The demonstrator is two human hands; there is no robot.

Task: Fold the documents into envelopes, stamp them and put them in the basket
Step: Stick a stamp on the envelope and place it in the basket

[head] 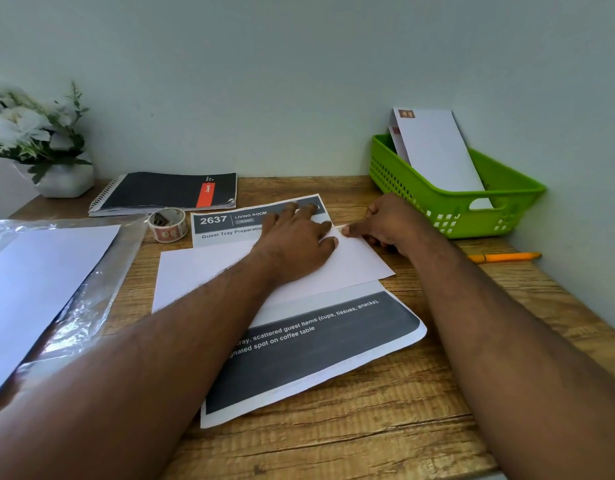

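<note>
Under both forearms, the printed document [309,344] runs away from the person; the white envelope [209,268] lies crosswise on it. Left hand [292,240] presses flat, fingers straight; right hand [385,223] pinches the envelope's far right corner. Stamp roll [167,225] sits left, green basket [458,192] far right, nothing between.

Left hand [295,242] and forearm hide middle of printed document [320,344]; text lines cut. Plastic sleeve [74,317] with white sheets runs off left edge. Flowers [25,129] blurred. Stamp [407,114] design on envelope [437,150] too small.
</note>
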